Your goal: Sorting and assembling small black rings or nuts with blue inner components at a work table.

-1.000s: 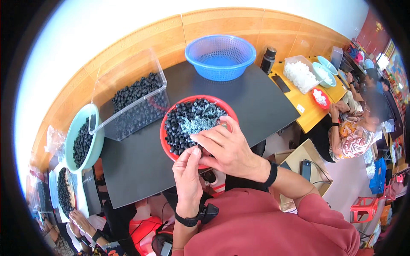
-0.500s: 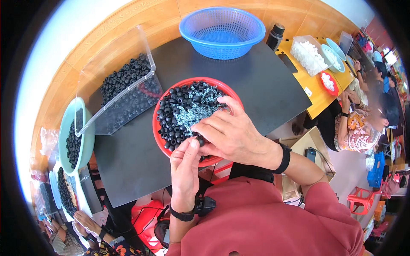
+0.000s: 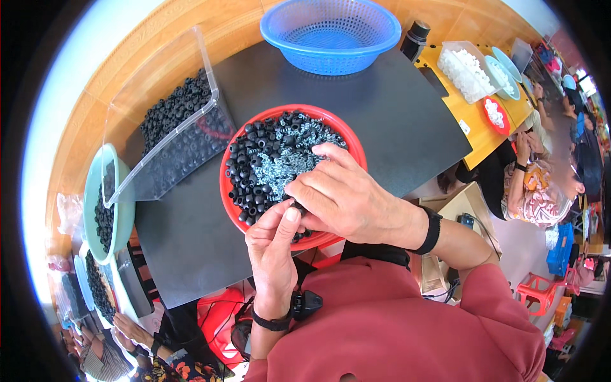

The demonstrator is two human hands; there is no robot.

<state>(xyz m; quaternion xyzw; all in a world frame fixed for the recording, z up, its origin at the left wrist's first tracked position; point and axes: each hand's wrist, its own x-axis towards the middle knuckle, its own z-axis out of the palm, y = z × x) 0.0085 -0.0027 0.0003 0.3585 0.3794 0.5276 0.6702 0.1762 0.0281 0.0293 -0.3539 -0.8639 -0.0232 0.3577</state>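
Over the near rim of a red basin [image 3: 358, 167], my two hands meet fingertip to fingertip. Thumb and forefinger of my left hand [image 3: 273, 245] pinch a small black plastic part [image 3: 295, 204], mostly hidden by the fingers. From the right, the thumb and bent fingers of my right hand [image 3: 347, 200] close round the same part. Inside the basin, round black bead-like parts [image 3: 245, 169] fill the left side. Small grey-blue coil springs [image 3: 283, 167] are heaped in the middle and toward the far right.
A clear bin [image 3: 172, 146] of black parts stands left on the dark table [image 3: 191, 254], with a green basin [image 3: 127, 219] beside it. A blue basket [image 3: 331, 62] and a dark flask [image 3: 415, 39] are at the back. Other people sit at both sides.
The table and its containers have shifted slightly left and up in view. My hands stay together over the basin, the black part now more covered by my fingers.
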